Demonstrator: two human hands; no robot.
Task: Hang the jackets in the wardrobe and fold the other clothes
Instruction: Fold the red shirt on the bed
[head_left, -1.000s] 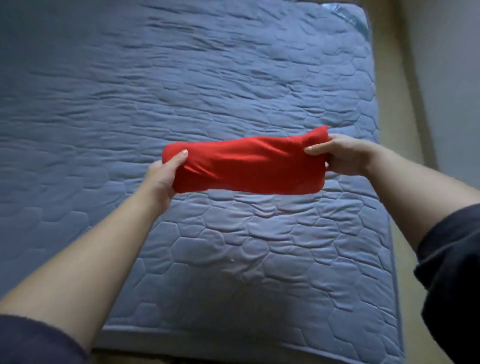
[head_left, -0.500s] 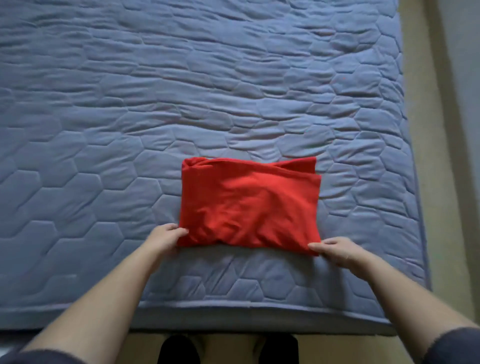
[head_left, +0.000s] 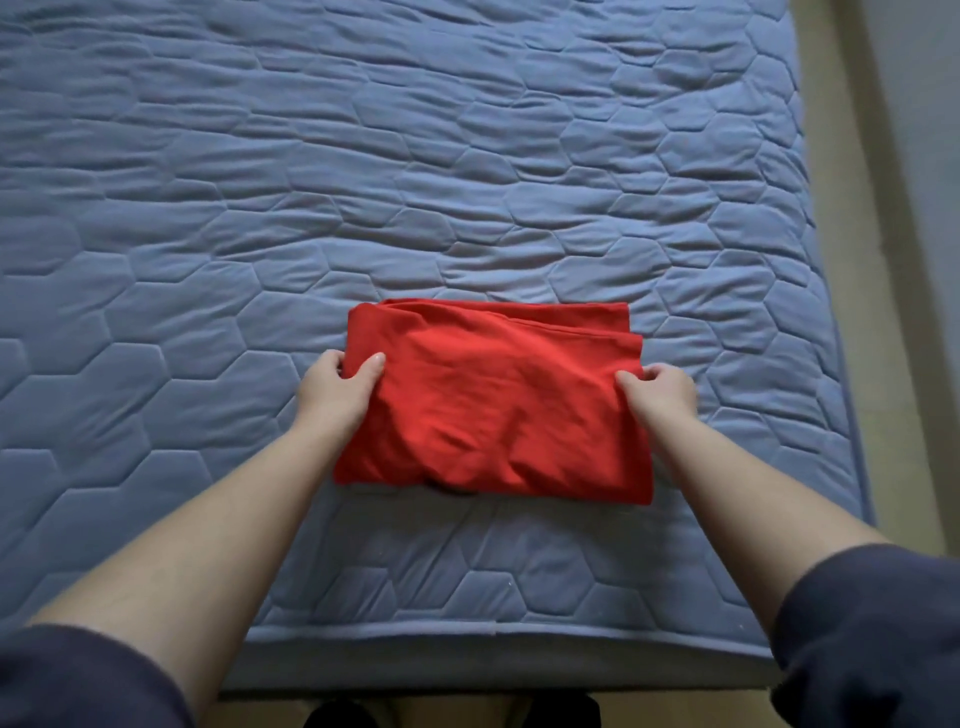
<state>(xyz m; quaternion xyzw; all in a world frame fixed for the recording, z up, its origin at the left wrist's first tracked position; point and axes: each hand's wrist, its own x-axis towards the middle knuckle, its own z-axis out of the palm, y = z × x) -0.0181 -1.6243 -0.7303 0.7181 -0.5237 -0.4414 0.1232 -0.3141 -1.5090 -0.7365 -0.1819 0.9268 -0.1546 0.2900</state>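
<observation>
The left hand is gripping the left edge of the folded red garment, thumb lying on top and fingers curling round the edge. The garment is lying flat on the blue quilted mattress (close to its near edge). The right hand is pinching the right edge, fingers clenching the cloth.

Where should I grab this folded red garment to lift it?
Probably its two side edges, from left and right, where the left hand and right hand pinch it. The red garment lies flat, loose layers showing at its far edge; side grips trap all layers.
</observation>
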